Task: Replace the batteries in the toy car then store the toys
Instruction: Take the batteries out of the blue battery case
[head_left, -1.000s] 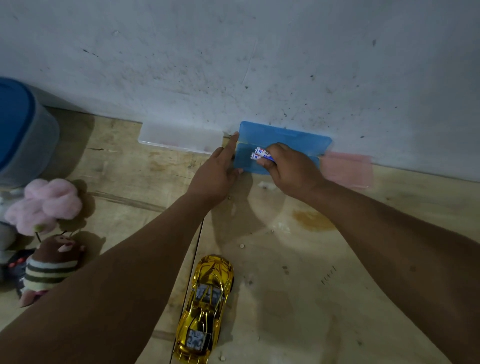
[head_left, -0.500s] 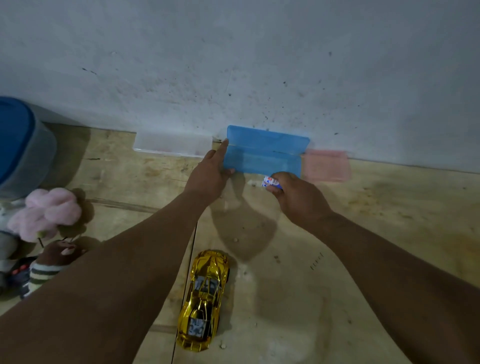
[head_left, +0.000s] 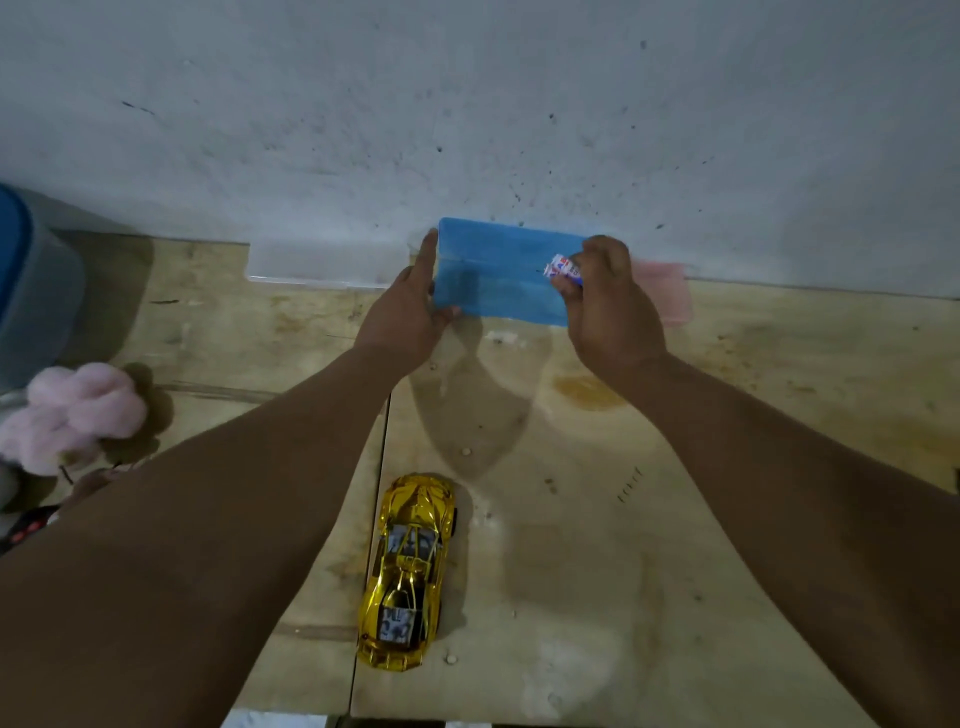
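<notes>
I am seeing the right hand (head_left: 610, 306) pinching the batteries (head_left: 563, 269) in curled fingers over the blue case (head_left: 498, 280); the left hand (head_left: 408, 312), fingers straight, is pressing the case's left edge; the gold toy car (head_left: 408, 571) is sitting on the worktop (head_left: 727, 441), well below both hands.

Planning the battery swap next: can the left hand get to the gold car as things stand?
Probably yes. The left hand only rests on the blue case, holding nothing, and the car sits uncovered on open floor beside that forearm.

Dim bluish light, soft shadows, edges perhaps warped
</notes>
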